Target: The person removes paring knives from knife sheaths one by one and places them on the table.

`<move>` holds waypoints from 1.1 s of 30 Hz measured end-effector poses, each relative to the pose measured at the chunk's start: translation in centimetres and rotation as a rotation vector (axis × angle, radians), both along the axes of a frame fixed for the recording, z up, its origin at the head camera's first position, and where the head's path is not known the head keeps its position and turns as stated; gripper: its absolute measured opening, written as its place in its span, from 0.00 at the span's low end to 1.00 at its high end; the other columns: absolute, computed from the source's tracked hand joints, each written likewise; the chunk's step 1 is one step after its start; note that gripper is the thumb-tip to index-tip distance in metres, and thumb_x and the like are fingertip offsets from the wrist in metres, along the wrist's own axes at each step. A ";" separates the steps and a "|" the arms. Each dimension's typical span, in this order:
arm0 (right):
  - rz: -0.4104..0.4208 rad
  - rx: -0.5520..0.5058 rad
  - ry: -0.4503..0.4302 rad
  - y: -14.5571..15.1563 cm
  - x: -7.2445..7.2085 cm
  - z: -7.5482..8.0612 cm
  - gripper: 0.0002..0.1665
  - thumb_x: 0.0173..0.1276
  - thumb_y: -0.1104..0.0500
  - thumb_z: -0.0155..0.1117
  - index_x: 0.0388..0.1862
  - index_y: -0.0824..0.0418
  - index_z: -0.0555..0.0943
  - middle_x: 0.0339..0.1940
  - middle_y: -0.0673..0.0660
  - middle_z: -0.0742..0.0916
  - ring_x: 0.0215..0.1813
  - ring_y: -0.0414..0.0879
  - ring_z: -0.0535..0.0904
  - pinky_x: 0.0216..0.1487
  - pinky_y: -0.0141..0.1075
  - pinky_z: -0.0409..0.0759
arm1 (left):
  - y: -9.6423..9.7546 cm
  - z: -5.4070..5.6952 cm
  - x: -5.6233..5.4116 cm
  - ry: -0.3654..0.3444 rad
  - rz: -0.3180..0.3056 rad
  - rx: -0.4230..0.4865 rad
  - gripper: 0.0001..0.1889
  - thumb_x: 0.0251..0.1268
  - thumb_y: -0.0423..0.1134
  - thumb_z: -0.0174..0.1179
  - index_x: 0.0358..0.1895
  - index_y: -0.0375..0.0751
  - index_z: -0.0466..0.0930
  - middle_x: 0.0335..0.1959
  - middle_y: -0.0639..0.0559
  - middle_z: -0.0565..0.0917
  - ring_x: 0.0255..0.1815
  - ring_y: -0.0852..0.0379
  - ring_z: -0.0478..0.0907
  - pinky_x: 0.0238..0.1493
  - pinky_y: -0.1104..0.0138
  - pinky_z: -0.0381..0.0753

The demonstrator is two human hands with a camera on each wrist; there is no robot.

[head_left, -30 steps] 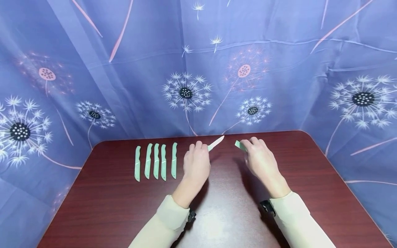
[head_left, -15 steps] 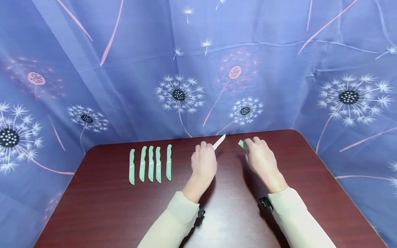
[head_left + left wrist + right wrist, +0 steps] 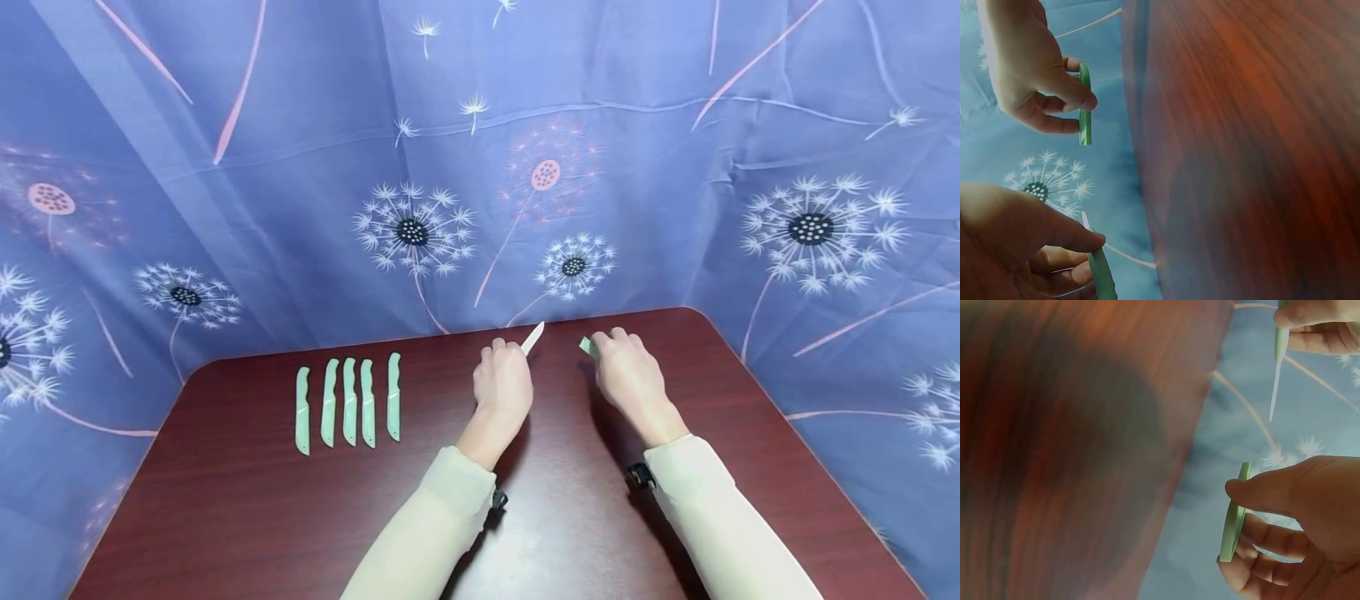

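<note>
My left hand (image 3: 505, 382) grips a small knife by its green handle (image 3: 1102, 275). Its bare pale blade (image 3: 533, 337) points away and to the right, toward the other hand. A green blade sheath (image 3: 1233, 528) is pinched between the thumb and fingers of my right hand (image 3: 628, 373). In the head view only the sheath's end shows past the fingers. A gap separates the blade's tip from the sheath. Both hands are held over the far part of the table.
Several sheathed green knives (image 3: 349, 402) lie side by side in a row on the left of the dark red wooden table (image 3: 225, 500). A blue curtain (image 3: 300, 208) with dandelion prints hangs right behind the table's far edge.
The view has turned a little to the right. My left hand has moved right with the knife, closer to the right hand. The right hand keeps its hold on the sheath.
</note>
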State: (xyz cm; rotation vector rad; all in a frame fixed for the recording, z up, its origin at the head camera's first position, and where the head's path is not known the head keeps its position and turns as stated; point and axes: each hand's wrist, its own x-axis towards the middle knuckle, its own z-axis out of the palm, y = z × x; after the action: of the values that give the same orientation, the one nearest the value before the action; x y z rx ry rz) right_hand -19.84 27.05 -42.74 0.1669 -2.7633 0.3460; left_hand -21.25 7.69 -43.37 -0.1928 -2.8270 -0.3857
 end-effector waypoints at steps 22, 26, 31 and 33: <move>-0.052 0.011 -0.203 2.7 -3.1 -1.6 0.09 0.64 0.72 0.58 0.40 0.65 0.83 0.39 0.68 0.84 0.46 0.70 0.84 0.44 0.63 0.83 | 2.5 -1.2 -1.3 -0.093 0.003 0.050 0.07 0.72 0.30 0.61 0.44 0.34 0.89 0.38 0.45 0.81 0.42 0.46 0.83 0.38 0.54 0.88; -0.062 -0.028 -0.263 2.8 -3.5 -1.7 0.08 0.63 0.70 0.63 0.41 0.65 0.83 0.40 0.66 0.84 0.47 0.66 0.84 0.48 0.60 0.82 | 2.7 -1.1 -1.4 -0.104 -0.002 0.056 0.08 0.72 0.30 0.61 0.45 0.34 0.89 0.39 0.45 0.82 0.43 0.46 0.83 0.39 0.54 0.88; -0.102 -0.074 -0.357 2.8 -3.7 -1.6 0.14 0.67 0.65 0.68 0.51 0.67 0.84 0.48 0.68 0.86 0.51 0.65 0.84 0.53 0.59 0.82 | 3.1 -0.9 -1.5 -0.122 -0.001 0.065 0.09 0.73 0.30 0.59 0.46 0.34 0.89 0.41 0.44 0.82 0.44 0.46 0.84 0.40 0.54 0.88; -0.120 -0.102 -0.387 2.8 -3.9 -1.6 0.16 0.69 0.64 0.68 0.54 0.68 0.83 0.49 0.69 0.87 0.52 0.66 0.85 0.54 0.60 0.82 | 3.3 -0.9 -1.6 -0.129 0.001 0.069 0.09 0.73 0.30 0.59 0.46 0.34 0.89 0.41 0.44 0.82 0.44 0.46 0.84 0.40 0.54 0.88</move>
State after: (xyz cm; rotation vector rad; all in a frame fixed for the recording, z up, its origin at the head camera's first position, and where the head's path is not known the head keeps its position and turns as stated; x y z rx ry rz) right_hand -23.69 29.88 -44.31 -0.1037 -3.1059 0.5344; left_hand -22.80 10.99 -44.28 -0.1576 -2.9344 -0.5127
